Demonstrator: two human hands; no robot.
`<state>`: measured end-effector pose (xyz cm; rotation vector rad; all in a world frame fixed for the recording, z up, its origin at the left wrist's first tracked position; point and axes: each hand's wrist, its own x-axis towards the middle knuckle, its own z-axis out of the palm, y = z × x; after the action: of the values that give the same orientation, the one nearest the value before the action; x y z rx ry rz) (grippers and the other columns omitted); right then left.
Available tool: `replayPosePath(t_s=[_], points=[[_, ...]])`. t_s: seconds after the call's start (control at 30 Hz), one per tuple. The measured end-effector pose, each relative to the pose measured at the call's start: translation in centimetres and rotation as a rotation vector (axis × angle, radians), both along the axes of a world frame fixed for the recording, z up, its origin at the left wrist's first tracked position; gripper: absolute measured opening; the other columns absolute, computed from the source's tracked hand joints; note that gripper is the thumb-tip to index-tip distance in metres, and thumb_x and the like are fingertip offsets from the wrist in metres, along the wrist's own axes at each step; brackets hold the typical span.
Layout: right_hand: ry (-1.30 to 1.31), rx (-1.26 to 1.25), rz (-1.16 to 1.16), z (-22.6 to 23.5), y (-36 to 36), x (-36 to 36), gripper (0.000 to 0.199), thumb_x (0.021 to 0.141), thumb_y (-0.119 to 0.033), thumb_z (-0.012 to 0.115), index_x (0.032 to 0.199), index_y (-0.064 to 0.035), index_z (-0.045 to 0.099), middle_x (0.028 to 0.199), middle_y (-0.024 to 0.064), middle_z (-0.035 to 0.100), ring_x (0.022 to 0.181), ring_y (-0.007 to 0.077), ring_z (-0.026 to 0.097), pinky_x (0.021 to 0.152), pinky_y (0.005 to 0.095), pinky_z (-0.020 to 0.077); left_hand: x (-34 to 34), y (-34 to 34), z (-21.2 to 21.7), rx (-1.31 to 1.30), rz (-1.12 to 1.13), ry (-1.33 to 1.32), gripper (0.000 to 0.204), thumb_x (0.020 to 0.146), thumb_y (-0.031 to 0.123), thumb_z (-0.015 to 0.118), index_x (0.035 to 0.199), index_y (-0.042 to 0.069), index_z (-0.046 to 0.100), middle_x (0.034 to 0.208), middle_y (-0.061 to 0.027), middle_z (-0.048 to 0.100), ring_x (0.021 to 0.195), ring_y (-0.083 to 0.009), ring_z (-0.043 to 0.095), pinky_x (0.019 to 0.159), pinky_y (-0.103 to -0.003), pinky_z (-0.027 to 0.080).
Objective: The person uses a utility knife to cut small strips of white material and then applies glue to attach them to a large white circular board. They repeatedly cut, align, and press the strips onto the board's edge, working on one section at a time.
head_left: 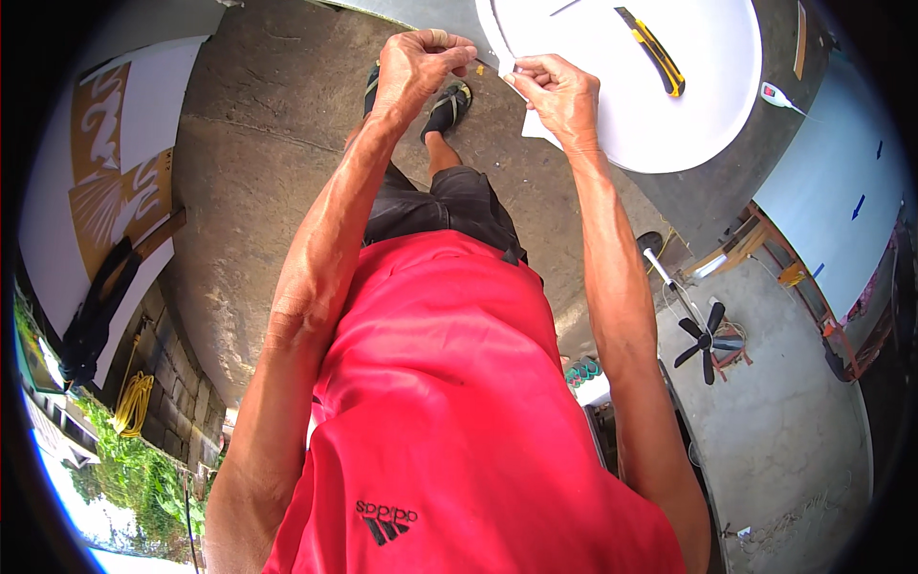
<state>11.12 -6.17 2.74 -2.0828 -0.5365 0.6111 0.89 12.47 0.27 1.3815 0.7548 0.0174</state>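
My left hand (417, 75) is raised at the top middle, its thumb and fingertips pinched together. A tan band wraps one finger, and whatever lies in the pinch is too small to make out. To its right, my right hand (562, 96) pinches a thin white strip (539, 128) beside the edge of a large round white panel (612, 134). Part of the strip shows above the fingers and part below the palm. A yellow and black utility knife (654, 55) lies on the panel with its blade out. The two hands are apart.
Beyond the panel's right edge lies a small white bottle with a red patch (775, 95). A black-bladed fan (706, 341) stands at the right, near a pale blue sheet (837, 182). Brown-and-white boards (100, 143) lean at the left, above a coiled yellow cord (134, 404).
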Motion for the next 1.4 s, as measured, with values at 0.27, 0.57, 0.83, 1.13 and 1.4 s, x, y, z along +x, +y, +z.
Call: replayPosePath(t_s=[0.27, 0.57, 0.83, 1.13, 1.4], points=[[0.022, 0.008, -0.012, 0.4, -0.1, 0.0, 0.018, 0.082, -0.008, 0.082, 0.098, -0.0019, 0.076, 0.077, 0.0061, 0.073, 0.063, 0.0082, 0.066, 0.050, 0.0233, 0.0546, 0.7, -1.2, 1.2, 0.034, -0.204, 0.045, 0.023, 0.084, 0.021, 0.080, 0.099, 0.004, 0.080, 0.076, -0.0047, 0.074, 0.066, -0.0078, 0.065, 0.057, -0.025, 0.048], [0.003, 0.019, 0.000, 0.2, -0.7, 0.2, 0.019, 0.082, -0.007, 0.083, 0.099, -0.0019, 0.076, 0.076, 0.0050, 0.073, 0.062, 0.0069, 0.065, 0.050, 0.0223, 0.0540, 1.0, -2.3, -0.3, 0.039, -0.226, -0.029, 0.025, 0.086, 0.023, 0.079, 0.102, 0.004, 0.080, 0.078, -0.0044, 0.075, 0.066, -0.0069, 0.064, 0.055, -0.024, 0.046], [-0.011, 0.015, 0.003, 0.1, -1.5, 0.4, 0.019, 0.081, -0.007, 0.083, 0.099, -0.0028, 0.076, 0.077, 0.0061, 0.073, 0.063, 0.0086, 0.067, 0.052, 0.0236, 0.0546, 2.3, -3.0, 2.1, 0.072, -0.200, 0.176, 0.026, 0.080, 0.028, 0.083, 0.093, 0.006, 0.081, 0.071, -0.0020, 0.073, 0.053, -0.0026, 0.052, 0.046, -0.022, 0.038], [-0.076, 0.056, 0.023, -0.5, -1.3, 0.4, 0.019, 0.080, -0.006, 0.083, 0.097, -0.0029, 0.076, 0.082, 0.0043, 0.072, 0.067, 0.0086, 0.065, 0.059, 0.0255, 0.0534, 3.2, -2.7, 2.4, 0.023, -0.203, 0.210, 0.018, 0.078, 0.015, 0.081, 0.088, 0.000, 0.079, 0.070, -0.0060, 0.073, 0.049, -0.0052, 0.052, 0.044, -0.022, 0.038], [-0.022, 0.089, 0.019, 0.4, -0.9, 0.3, 0.015, 0.080, -0.002, 0.078, 0.094, -0.0015, 0.074, 0.080, 0.0096, 0.070, 0.069, 0.0159, 0.067, 0.062, 0.0317, 0.0530, 3.5, -2.2, 2.6, -0.024, -0.204, 0.221, 0.021, 0.075, 0.017, 0.082, 0.085, -0.002, 0.078, 0.069, -0.0069, 0.072, 0.048, -0.0050, 0.049, 0.043, -0.023, 0.037]])
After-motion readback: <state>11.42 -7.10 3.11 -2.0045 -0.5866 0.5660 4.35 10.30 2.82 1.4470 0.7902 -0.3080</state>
